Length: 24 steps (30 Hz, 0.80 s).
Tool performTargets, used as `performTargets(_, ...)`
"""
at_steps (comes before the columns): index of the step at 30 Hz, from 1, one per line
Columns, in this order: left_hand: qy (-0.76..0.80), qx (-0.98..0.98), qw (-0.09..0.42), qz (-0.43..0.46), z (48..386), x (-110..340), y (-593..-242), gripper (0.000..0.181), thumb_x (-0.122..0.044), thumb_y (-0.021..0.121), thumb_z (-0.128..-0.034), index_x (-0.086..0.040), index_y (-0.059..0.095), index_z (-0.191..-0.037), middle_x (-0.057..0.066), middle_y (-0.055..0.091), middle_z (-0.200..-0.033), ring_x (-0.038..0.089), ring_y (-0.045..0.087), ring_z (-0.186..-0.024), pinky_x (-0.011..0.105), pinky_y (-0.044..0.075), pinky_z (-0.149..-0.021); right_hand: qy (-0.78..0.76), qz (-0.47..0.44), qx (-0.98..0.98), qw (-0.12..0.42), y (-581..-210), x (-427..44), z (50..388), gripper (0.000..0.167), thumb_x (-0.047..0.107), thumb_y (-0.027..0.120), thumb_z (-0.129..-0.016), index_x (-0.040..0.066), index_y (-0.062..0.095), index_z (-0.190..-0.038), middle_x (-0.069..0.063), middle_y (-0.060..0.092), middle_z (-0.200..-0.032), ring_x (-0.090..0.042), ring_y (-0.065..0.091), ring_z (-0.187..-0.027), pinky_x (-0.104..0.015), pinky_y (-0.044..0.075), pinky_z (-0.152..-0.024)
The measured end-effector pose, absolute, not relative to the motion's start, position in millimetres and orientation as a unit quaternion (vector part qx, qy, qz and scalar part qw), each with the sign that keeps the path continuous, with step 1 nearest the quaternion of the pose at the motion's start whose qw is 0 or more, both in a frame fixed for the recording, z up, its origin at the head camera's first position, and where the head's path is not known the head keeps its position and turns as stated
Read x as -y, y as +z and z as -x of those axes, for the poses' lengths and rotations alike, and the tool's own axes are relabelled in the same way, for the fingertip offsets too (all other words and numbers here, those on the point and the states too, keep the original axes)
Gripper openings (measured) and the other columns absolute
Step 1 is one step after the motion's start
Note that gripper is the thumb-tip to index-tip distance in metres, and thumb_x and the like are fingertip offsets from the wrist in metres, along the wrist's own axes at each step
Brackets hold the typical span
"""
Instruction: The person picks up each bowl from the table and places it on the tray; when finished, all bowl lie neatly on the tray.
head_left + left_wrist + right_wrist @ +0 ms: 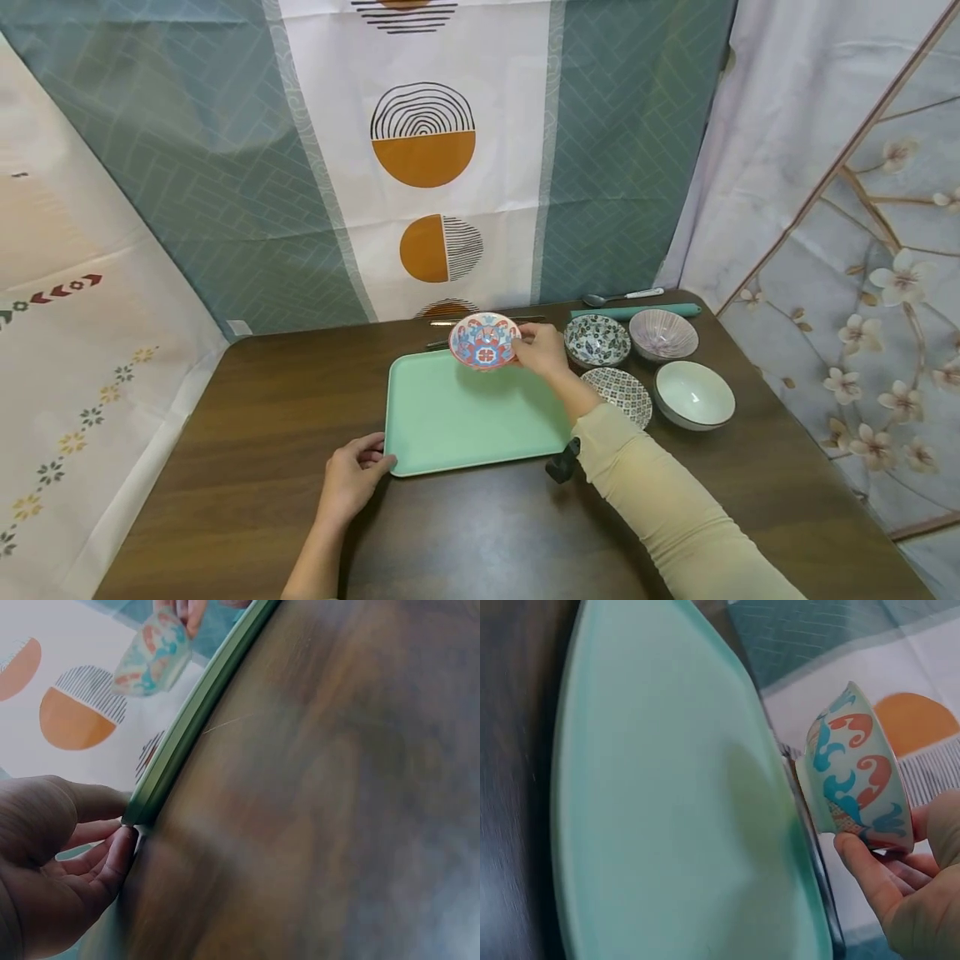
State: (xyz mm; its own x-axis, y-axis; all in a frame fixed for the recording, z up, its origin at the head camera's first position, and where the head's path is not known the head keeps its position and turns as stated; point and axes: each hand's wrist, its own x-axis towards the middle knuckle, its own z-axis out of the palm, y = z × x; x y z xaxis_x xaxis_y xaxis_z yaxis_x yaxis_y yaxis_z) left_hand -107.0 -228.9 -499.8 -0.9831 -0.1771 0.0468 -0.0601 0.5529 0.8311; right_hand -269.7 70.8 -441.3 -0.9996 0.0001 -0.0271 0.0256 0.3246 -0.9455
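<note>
Bowl in hand: a small round bowl with a red-and-blue pattern inside and out (484, 348), held above the far edge of the tray, its opening facing up and its foot towards the green surface. On it is the person's right hand (542, 350), fingers closed in a pinch at the bowl's right side, thumb and fingertips gripping rim and wall. Below lies a flat mint-green rectangular tray with rounded corners (472, 425), and at its near left corner there's the left hand (352, 471), thumb and fingers drawn together and pinching the edge. Just behind the tray, slender shiny utensils (528, 317) show, too thin to identify. Over to the right, a cluster of crockery: a bowl with a dark floral pattern (597, 340), beside it a bowl streaked in pale purple (663, 333), nearer a plain pale bowl (696, 393), and a round dish with a small lattice print (621, 393), partly hidden by the right arm. Behind these, a long teal object (637, 312), then a spoon with a white handle (643, 293). All this on a dark brown wooden table (255, 417), backed by a teal-and-white printed cloth (510, 158).
</note>
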Motion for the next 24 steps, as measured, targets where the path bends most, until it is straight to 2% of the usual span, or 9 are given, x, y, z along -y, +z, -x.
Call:
performTargets(4, -0.476, 0.876, 0.049, -0.064, 106.9, 230.0, -500.5, 0.038, -0.003, 0.080, -0.0856, 0.007, 0.069, -0.120, 0.012, 0.071, -0.096, 0.020, 0.065, -0.086, 0.019, 0.054, -0.070, -0.582, 0.000, -0.813, 0.026, -447.1, -53.4, 270.3, 0.032, 0.004, 0.059, -0.097, -0.005, 0.065, -0.127, -0.024, 0.072, -0.106, -0.028, 0.075, -0.081, -0.032, 0.062, -0.067)
performTargets(11, -0.478, 0.874, 0.068, -0.059, 109.3, 230.2, -501.2, 0.033, 0.002, 0.079, -0.0845, 0.009, 0.070, -0.116, 0.014, 0.072, -0.095, 0.021, 0.066, -0.086, 0.018, 0.054, -0.070, -0.585, 0.010, -0.809, 0.055, -454.5, -23.1, 273.6, 0.033, 0.006, 0.059, -0.097, -0.005, 0.065, -0.128, -0.022, 0.074, -0.097, -0.025, 0.075, -0.074, -0.039, 0.063, -0.070)
performTargets(18, -0.476, 0.873, 0.083, -0.067, 112.3, 229.4, -501.9, 0.033, 0.004, 0.078, -0.0832, 0.010, 0.071, -0.115, 0.016, 0.073, -0.101, 0.022, 0.067, -0.086, 0.018, 0.055, -0.071, -0.591, 0.013, -0.802, 0.085, -461.6, 0.8, 276.1, 0.034, 0.006, 0.059, -0.098, -0.005, 0.062, -0.130, -0.018, 0.074, -0.088, -0.021, 0.073, -0.067, -0.037, 0.063, -0.068)
performTargets(24, -0.477, 0.873, 0.074, -0.068, 112.2, 229.3, -503.1, 0.033, 0.001, 0.077, -0.0858, 0.009, 0.070, -0.117, 0.017, 0.073, -0.103, 0.023, 0.067, -0.089, 0.019, 0.055, -0.073, -0.585, 0.012, -0.807, 0.080, -463.8, 15.4, 277.9, 0.032, 0.003, 0.059, -0.095, -0.007, 0.064, -0.125, -0.016, 0.072, -0.080, -0.017, 0.071, -0.060, -0.033, 0.062, -0.063)
